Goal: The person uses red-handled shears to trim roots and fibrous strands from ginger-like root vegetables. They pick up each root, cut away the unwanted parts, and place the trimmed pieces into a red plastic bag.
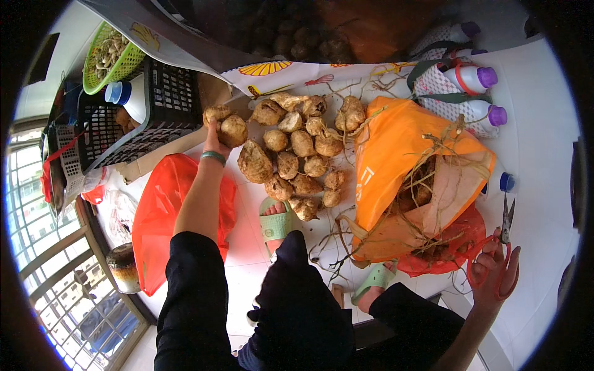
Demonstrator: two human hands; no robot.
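My left hand (218, 140) has its thumb over a round brown tuber (233, 131) at the left end of a spread of soil-stained tubers (302, 143), which look like jicama. Another tuber (216, 112) lies against its far side. The fingers under it are mostly hidden. Over at the right, my right hand (495, 269) has its fingers through the red handles of a pair of scissors (509, 218), whose blades point away from me and stand slightly apart. Nearest to that hand is an orange plastic bag (394, 139), its mouth showing tubers and dry stems (431, 171).
A red plastic bag (160, 218) lies left of my legs, another (445, 255) under the orange one. A black plastic crate (174, 92) and green basket (100, 69) stand far left. Purple-capped bottles (468, 79) stand far right. A dark glossy panel (287, 28) borders the far side.
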